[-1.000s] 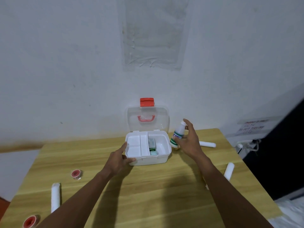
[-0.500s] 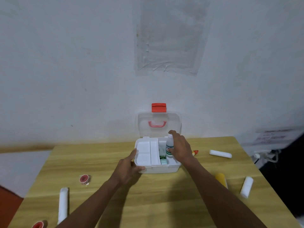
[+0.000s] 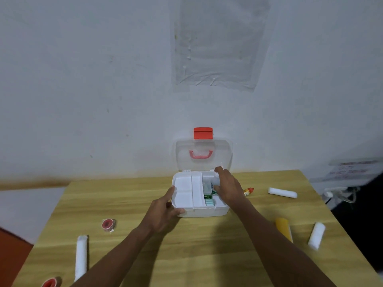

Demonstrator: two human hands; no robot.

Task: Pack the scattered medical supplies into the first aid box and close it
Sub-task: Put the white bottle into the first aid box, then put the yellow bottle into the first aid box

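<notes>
- The first aid box (image 3: 200, 210) sits near the back middle of the wooden table (image 3: 207, 255), its clear lid (image 3: 204, 155) standing upright against the wall with the red latch (image 3: 203, 133) on top.
- The right hand (image 3: 228, 188) is over the box's right compartment, fingers curled around a white bottle (image 3: 215, 181). Half a second ago the bottle stood taller above the rim; now it is lower inside the compartment, mostly hidden by the hand.
- A second ago that hand held the bottle outside the box, to its right; it has since come in over the box.
- The left hand (image 3: 163, 212) grips the box's front left corner, thumb on the front wall and fingers against the left side, much as in the earlier frames.
- A white divided tray (image 3: 187, 191) fills the box's left part; a green-and-white packet (image 3: 208, 200) lies beside it in the right compartment, as before.
- On the table to the right of the box: a small red-capped bottle (image 3: 248, 191) just beside the right wrist, a white bandage roll (image 3: 282, 192) farther back, a yellow roll (image 3: 284, 228) and another white roll (image 3: 316, 235) near the right edge.
- To the left: a red tape roll (image 3: 107, 224), a long white roll (image 3: 81, 256), and a second red tape roll (image 3: 50, 283) at the bottom edge.
</notes>
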